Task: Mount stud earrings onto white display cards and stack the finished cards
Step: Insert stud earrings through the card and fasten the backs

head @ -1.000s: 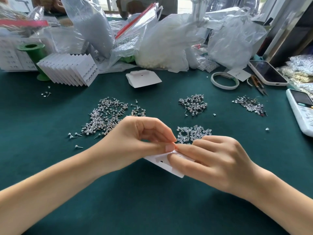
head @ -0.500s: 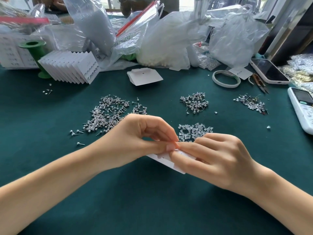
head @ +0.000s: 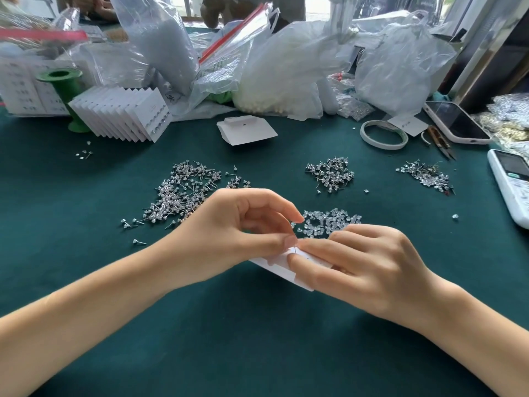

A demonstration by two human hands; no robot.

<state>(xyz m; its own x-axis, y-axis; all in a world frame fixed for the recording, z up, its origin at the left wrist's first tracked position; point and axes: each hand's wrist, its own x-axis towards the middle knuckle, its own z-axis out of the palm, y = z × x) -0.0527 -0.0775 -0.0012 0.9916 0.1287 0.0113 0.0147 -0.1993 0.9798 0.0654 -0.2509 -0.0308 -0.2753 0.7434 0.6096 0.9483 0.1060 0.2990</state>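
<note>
Little has moved in the last second: both hands hold the same pose, only the left forefinger has lifted slightly. The left hand [head: 229, 236] and right hand [head: 363, 270] meet over a white display card [head: 279, 262], fingers pinching its top edge, where a thin earring post seems to be going in; mounting looks unfinished. The near surface [head: 257, 339] is bare green cloth. Beyond lie clear backs [head: 329, 222], stud piles [head: 183, 193], a blank card [head: 246, 130], then finished cards [head: 123, 116] far left.

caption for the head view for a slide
Both hands hold a white display card above green felt, stud earring piles behind.
</note>
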